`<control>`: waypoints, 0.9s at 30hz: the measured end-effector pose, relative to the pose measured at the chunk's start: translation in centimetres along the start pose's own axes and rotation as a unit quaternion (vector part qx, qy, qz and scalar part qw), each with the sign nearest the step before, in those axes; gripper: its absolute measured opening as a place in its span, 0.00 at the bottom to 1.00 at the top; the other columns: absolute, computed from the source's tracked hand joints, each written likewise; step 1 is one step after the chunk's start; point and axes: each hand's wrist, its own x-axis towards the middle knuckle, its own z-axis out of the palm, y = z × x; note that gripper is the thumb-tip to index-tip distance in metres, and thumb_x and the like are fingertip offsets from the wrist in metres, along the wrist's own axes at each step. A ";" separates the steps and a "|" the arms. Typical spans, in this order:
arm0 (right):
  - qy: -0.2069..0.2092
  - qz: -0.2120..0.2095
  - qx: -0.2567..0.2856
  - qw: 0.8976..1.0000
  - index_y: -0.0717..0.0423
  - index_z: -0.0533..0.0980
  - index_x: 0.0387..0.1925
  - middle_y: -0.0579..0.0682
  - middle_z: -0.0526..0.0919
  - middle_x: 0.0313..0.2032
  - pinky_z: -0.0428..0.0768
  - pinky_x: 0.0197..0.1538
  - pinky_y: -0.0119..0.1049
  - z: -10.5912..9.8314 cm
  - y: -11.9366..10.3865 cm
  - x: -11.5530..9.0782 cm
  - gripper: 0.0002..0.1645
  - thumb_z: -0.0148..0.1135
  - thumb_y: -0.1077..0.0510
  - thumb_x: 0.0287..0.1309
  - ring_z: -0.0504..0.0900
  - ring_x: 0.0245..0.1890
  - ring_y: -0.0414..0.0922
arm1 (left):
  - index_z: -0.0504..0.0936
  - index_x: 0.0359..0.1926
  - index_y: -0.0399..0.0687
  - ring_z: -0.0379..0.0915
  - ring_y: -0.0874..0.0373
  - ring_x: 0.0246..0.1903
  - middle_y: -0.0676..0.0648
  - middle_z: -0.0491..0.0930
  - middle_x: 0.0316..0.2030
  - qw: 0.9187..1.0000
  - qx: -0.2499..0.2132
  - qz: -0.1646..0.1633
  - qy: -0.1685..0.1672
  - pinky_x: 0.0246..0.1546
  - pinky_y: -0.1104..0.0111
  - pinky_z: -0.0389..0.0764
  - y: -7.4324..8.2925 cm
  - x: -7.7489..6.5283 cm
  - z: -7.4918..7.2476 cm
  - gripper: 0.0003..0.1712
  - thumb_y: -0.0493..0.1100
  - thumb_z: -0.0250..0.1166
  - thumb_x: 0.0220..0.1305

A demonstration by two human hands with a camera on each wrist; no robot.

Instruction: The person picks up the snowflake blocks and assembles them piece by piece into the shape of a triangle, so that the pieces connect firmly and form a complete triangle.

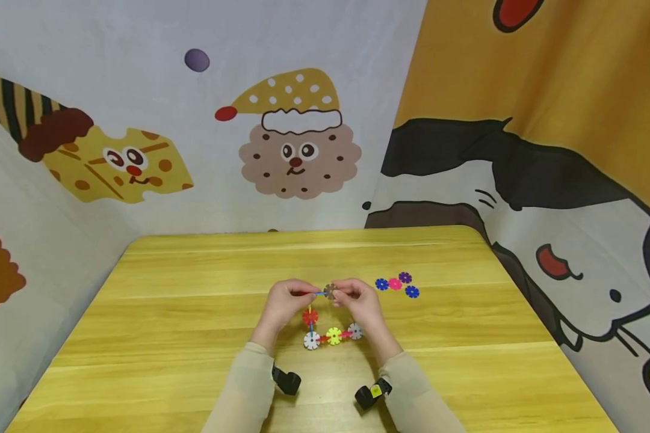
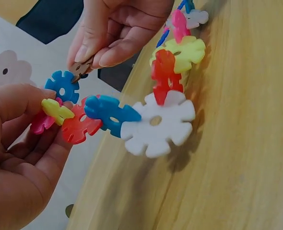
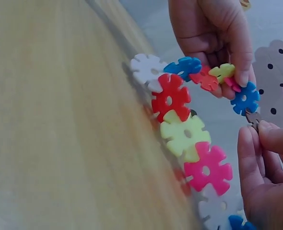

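Note:
A chain of plastic snowflake discs hangs between the hands, bent round a white snowflake disc (image 2: pixel 146 139). My left hand (image 1: pixel 281 304) pinches the chain near its far end, by a pink snowflake disc (image 2: pixel 41 125) and a blue snowflake disc (image 2: pixel 62 86). Between thumb and finger, my right hand (image 1: pixel 365 304) grips a brown snowflake disc (image 1: pixel 329 291), whose edge meets the blue one. Red (image 3: pixel 171 96), yellow (image 3: pixel 185 134) and pink discs (image 3: pixel 216 167) follow from the white corner in the right wrist view. Fingertips hide part of the brown disc.
Loose blue (image 1: pixel 381 284), pink (image 1: pixel 395 284) and purple snowflake discs (image 1: pixel 405 277) lie on the wooden table (image 1: pixel 195 337), right of the hands. Behind the table hangs a cartoon-printed cloth (image 1: pixel 195 150). Each wrist wears a black camera (image 1: pixel 287 382).

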 end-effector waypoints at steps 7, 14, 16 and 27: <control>0.010 0.004 0.037 0.999 0.72 0.79 0.46 0.60 0.84 0.35 0.85 0.38 0.35 0.1 0.4 -0.1 0.14 0.64 0.75 0.57 0.83 0.29 0.43 | 0.90 0.35 0.43 0.78 0.57 0.33 0.47 0.86 0.37 1.000 -0.005 -0.007 0.002 0.33 0.66 0.81 -0.3 0.1 0.2 0.06 0.31 0.69 0.58; 0.013 -0.003 0.036 0.999 0.72 0.79 0.45 0.59 0.84 0.34 0.85 0.38 0.35 0.3 0.6 0.1 0.13 0.65 0.73 0.57 0.83 0.29 0.43 | 0.90 0.36 0.41 0.79 0.56 0.34 0.46 0.86 0.38 0.999 -0.032 -0.014 0.006 0.35 0.67 0.82 -0.6 0.0 0.2 0.06 0.31 0.69 0.59; 0.016 0.000 0.037 0.999 0.72 0.79 0.45 0.58 0.84 0.33 0.85 0.38 0.35 0.4 0.6 0.1 0.13 0.64 0.74 0.57 0.83 0.28 0.42 | 0.90 0.36 0.41 0.79 0.56 0.34 0.45 0.86 0.38 0.999 -0.031 -0.010 0.007 0.35 0.67 0.82 -0.7 0.0 0.2 0.06 0.31 0.70 0.58; 0.016 -0.005 0.046 0.999 0.73 0.77 0.44 0.59 0.84 0.34 0.85 0.38 0.35 0.7 0.0 0.0 0.12 0.62 0.77 0.56 0.83 0.29 0.42 | 0.89 0.36 0.41 0.78 0.57 0.33 0.46 0.86 0.36 1.000 -0.018 0.011 0.011 0.35 0.67 0.80 -0.8 0.3 0.5 0.05 0.32 0.70 0.58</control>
